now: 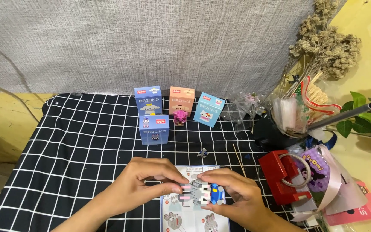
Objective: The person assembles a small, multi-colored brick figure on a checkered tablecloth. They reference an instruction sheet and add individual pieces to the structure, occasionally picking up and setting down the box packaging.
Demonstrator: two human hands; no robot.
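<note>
free: checked cloth left – open | blocked: boxes behind, red holder right

Glossy plastic brick figure, matt checked cloth on table, smooth cardboard boxes, printed paper instruction sheet, rough woven backdrop

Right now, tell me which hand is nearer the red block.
Right. The right hand lies just left of the red block; the left hand sits farther left, beyond the brick figure.

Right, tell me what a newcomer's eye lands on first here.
Both hands, left hand and right hand, pinch a small grey brick figure over an instruction sheet at the near edge of the black checked cloth. Behind stand four small boxes; a red block lies right.
</note>
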